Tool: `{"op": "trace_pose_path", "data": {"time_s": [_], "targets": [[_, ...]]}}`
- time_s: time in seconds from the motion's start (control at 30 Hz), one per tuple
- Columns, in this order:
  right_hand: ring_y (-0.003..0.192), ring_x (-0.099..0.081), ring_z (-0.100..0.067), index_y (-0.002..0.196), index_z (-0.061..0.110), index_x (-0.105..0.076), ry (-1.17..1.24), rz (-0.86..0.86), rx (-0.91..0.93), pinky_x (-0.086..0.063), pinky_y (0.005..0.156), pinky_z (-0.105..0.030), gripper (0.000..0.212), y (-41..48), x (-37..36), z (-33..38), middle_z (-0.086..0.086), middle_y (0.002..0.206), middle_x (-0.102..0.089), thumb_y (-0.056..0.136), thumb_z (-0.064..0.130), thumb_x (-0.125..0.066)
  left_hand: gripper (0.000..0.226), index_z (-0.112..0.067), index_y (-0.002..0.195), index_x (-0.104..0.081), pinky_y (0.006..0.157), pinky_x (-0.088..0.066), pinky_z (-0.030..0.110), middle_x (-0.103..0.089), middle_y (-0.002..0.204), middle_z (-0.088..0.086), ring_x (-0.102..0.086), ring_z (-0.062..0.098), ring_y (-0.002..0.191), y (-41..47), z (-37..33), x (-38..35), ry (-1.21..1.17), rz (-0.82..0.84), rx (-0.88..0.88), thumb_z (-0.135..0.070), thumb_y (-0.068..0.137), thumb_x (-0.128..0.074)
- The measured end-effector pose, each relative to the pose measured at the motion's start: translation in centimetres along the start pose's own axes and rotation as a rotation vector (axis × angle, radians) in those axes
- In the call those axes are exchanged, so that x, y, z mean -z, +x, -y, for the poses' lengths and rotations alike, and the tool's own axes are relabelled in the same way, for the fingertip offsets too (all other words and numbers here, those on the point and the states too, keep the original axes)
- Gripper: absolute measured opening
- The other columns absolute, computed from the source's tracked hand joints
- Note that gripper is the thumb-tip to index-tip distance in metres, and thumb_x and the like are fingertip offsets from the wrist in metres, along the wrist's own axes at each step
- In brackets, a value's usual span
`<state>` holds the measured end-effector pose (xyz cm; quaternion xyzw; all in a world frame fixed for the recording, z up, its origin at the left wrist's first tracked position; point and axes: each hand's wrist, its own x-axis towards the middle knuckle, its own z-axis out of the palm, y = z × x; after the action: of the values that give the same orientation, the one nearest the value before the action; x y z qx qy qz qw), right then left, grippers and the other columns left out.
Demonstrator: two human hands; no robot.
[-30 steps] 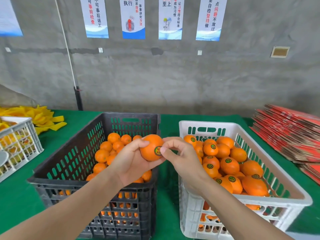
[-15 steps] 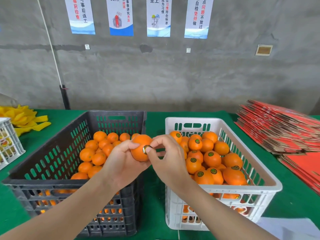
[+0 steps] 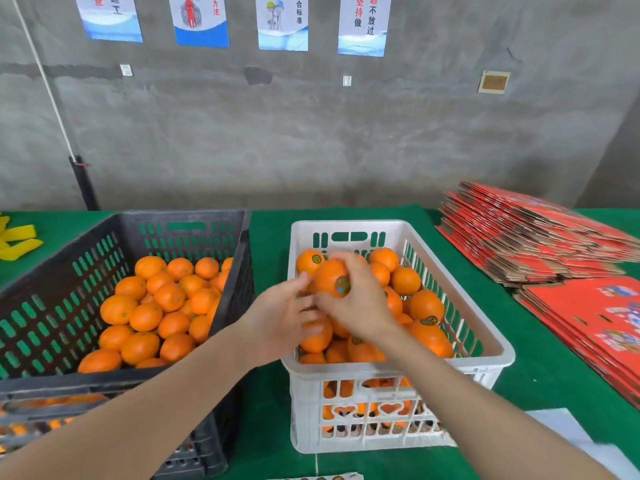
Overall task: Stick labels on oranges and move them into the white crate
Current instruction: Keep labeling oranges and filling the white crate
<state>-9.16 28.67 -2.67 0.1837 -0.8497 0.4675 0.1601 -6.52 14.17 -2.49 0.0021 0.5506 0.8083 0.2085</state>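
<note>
My right hand (image 3: pixel 362 308) grips an orange (image 3: pixel 329 275) with a round label (image 3: pixel 342 285) on it, held over the pile in the white crate (image 3: pixel 486 329). My left hand (image 3: pixel 278 318) is just left of that orange over the crate's left side, fingers loose and holding nothing. The white crate holds several labelled oranges (image 3: pixel 426 305). To its left, the black crate (image 3: pixel 173 216) holds several unlabelled oranges (image 3: pixel 166 306).
Flat red cartons (image 3: pixel 536 237) are stacked on the green table at the right. Yellow pieces (image 3: pixel 17 240) lie at the far left. A strip of labels (image 3: pixel 318 477) shows at the bottom edge, and white paper (image 3: pixel 571 434) lies at the lower right.
Both hands moved right from above the black crate to above the white crate. The orange passed from my left hand into my right hand, and the left hand let go.
</note>
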Motion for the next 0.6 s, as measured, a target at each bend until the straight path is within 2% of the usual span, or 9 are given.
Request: {"op": "trace_pose_path", "data": {"time_s": [0.07, 0.1, 0.17, 0.2, 0.23, 0.3, 0.43, 0.5, 0.6], "targets": [[0.101, -0.054, -0.021, 0.12, 0.015, -0.045, -0.12, -0.109, -0.127, -0.047, 0.084, -0.031, 0.058, 3.0, 1.7, -3.9, -0.001, 0.108, -0.055, 0.069, 0.013, -0.073, 0.037, -0.011, 0.137, -0.046, 0.102, -0.044, 0.027, -0.05, 0.136, 0.005, -0.049, 0.019, 0.125, 1.8, 1.0, 0.2, 0.291, -0.171, -0.03, -0.015, 0.1, -0.044], [0.105, -0.053, -0.027, 0.121, 0.013, -0.043, -0.219, -0.131, -0.219, -0.047, 0.088, -0.037, 0.058, 4.4, 2.5, -6.0, -0.008, 0.111, -0.055, 0.07, 0.012, -0.072, 0.034, -0.009, 0.13, -0.054, 0.1, -0.045, 0.025, -0.055, 0.13, 0.005, -0.052, 0.017, 0.12, 2.4, 1.5, 0.3, 0.462, -0.205, -0.072, -0.001, 0.099, -0.042], [0.119, -0.042, -0.038, 0.129, 0.012, -0.038, -0.443, -0.066, -0.389, -0.04, 0.099, -0.044, 0.062, 6.1, 3.7, -10.1, -0.019, 0.127, -0.046, 0.075, 0.011, -0.068, 0.048, -0.009, 0.098, -0.074, 0.083, -0.05, 0.018, -0.064, 0.098, 0.006, -0.061, 0.016, 0.094, 2.7, 2.5, 0.9, 0.642, -0.186, -0.177, 0.017, 0.094, -0.034], [0.125, -0.035, -0.041, 0.134, 0.012, -0.035, -0.52, -0.023, -0.441, -0.036, 0.101, -0.046, 0.065, 6.6, 3.9, -11.7, -0.02, 0.134, -0.039, 0.077, 0.009, -0.066, 0.047, -0.01, 0.093, -0.075, 0.076, -0.049, 0.013, -0.062, 0.092, 0.005, -0.06, 0.015, 0.088, 2.4, 2.8, 0.9, 0.725, -0.19, -0.179, 0.016, 0.094, -0.036], [0.129, -0.029, -0.042, 0.138, 0.013, -0.032, -0.563, 0.01, -0.473, -0.035, 0.102, -0.047, 0.069, 6.8, 4.0, -13.0, -0.02, 0.14, -0.033, 0.078, 0.008, -0.065, 0.038, -0.01, 0.101, -0.073, 0.078, -0.047, 0.012, -0.06, 0.095, 0.001, -0.059, 0.014, 0.092, 2.4, 2.9, 1.0, 0.824, -0.216, -0.151, 0.01, 0.096, -0.04], [0.133, -0.024, -0.044, 0.142, 0.013, -0.027, -0.599, 0.064, -0.503, -0.032, 0.105, -0.049, 0.073, 7.1, 3.8, -14.8, -0.02, 0.146, -0.026, 0.08, 0.01, -0.065, 0.03, -0.014, 0.116, -0.064, 0.093, -0.047, 0.02, -0.059, 0.104, -0.005, -0.058, 0.012, 0.105, 2.6, 3.0, 1.7, 1.034, -0.217, -0.17, -0.001, 0.096, -0.047], [0.129, -0.034, -0.043, 0.133, 0.01, -0.04, -0.631, 0.243, -0.569, -0.034, 0.105, -0.052, 0.05, 7.5, 3.5, -16.2, -0.023, 0.141, -0.037, 0.086, 0.021, -0.052, 0.031, -0.017, 0.121, -0.062, 0.091, -0.047, 0.018, -0.059, 0.109, -0.008, -0.056, 0.006, 0.104, 2.6, 2.7, 1.6, 1.082, -0.157, -0.118, -0.006, 0.094, -0.052], [0.131, -0.032, -0.043, 0.133, 0.012, -0.04, -0.675, 0.274, -0.6, -0.032, 0.106, -0.053, 0.05, 7.7, 3.5, -15.4, -0.023, 0.142, -0.035, 0.086, 0.022, -0.054, 0.03, -0.017, 0.12, -0.062, 0.09, -0.047, 0.018, -0.061, 0.112, -0.006, -0.056, 0.006, 0.103, 2.6, 2.6, 1.5, 1.102, -0.133, -0.118, -0.007, 0.093, -0.054], [0.139, -0.015, -0.042, 0.142, 0.013, -0.029, -0.611, 0.063, -0.49, -0.022, 0.111, -0.053, 0.063, 7.9, 2.1, -11.6, -0.022, 0.151, -0.018, 0.085, 0.011, -0.056, 0.026, -0.007, 0.114, -0.065, 0.093, -0.05, 0.03, -0.065, 0.109, 0.007, -0.062, 0.018, 0.102, 1.9, 1.3, 1.5, 1.07, -0.121, -0.212, 0.0, 0.09, -0.058]]}}
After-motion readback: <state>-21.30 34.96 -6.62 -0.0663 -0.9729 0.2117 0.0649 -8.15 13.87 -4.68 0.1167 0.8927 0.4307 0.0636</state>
